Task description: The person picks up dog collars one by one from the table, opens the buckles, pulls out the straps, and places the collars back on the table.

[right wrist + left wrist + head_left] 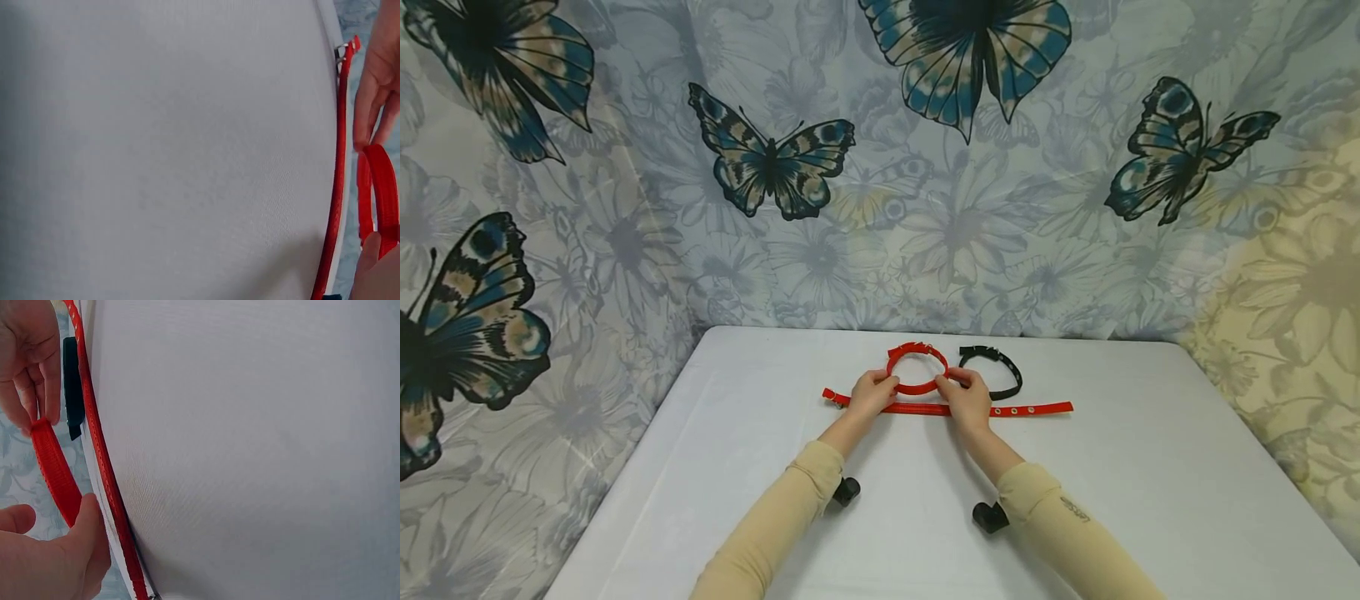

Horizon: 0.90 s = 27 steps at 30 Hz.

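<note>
Both hands hold a red buckled collar [917, 389], fastened into a loop, between them. My left hand [872, 393] pinches its left side and my right hand [968, 398] pinches its right side. In the left wrist view, the band [55, 465] stretches between the fingertips of the two hands. The right wrist view shows the loop [382, 181] edge-on with its inside open. Just in front of it, a second red collar [1030, 410] lies stretched out straight, with metal eyelets toward its right end and a buckle at its left. My forearms pass over parts of this strap.
A black collar [1011, 371], closed into a loop, sits behind the right hand. The table [1150, 467] has a white cover, and its far edge meets a butterfly-patterned cloth [955, 275]. Small black devices [990, 517] hang under both wrists.
</note>
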Each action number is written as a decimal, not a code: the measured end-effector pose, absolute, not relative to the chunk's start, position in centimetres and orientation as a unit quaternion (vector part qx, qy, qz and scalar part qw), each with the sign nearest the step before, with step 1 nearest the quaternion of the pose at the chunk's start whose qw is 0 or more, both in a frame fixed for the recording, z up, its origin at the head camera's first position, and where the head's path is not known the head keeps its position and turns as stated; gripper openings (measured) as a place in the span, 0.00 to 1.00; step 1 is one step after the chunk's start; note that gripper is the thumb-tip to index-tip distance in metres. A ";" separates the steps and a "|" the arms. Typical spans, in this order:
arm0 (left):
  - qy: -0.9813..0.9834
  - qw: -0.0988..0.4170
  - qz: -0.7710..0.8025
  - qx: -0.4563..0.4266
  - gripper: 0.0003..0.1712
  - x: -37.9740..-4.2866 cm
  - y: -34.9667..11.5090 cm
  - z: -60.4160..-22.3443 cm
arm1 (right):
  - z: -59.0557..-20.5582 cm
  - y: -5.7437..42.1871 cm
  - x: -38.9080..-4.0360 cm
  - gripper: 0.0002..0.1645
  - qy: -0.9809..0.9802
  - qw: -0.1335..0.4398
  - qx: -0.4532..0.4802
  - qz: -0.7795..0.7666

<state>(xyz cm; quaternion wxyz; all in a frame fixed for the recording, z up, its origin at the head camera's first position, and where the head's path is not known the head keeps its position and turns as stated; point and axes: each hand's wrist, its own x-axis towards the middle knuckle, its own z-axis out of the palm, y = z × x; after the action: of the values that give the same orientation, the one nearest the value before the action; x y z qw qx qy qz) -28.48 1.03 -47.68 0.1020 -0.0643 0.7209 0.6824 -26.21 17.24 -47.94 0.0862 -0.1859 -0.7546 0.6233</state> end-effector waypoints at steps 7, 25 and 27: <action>0.692 0.063 0.715 -0.076 0.22 -28.0 0.9 -47.9 | -47.5 17.1 -25.3 0.26 -0.716 0.082 -0.182 0.669; 0.590 0.100 0.796 -0.092 0.24 -25.5 -0.3 -48.0 | -46.9 18.1 -22.4 0.32 -0.648 -0.023 -0.153 0.745; 0.591 0.109 0.793 -0.094 0.25 -25.2 -0.6 -48.2 | -47.0 18.3 -22.2 0.32 -0.646 -0.030 -0.137 0.750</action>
<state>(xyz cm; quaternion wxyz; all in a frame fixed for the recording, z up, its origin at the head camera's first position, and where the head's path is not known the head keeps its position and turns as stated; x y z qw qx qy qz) -25.23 -0.61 -48.15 0.1088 -0.0936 0.5915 0.7934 -22.19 18.28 -46.98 -0.0303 -0.1375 -0.6459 0.7503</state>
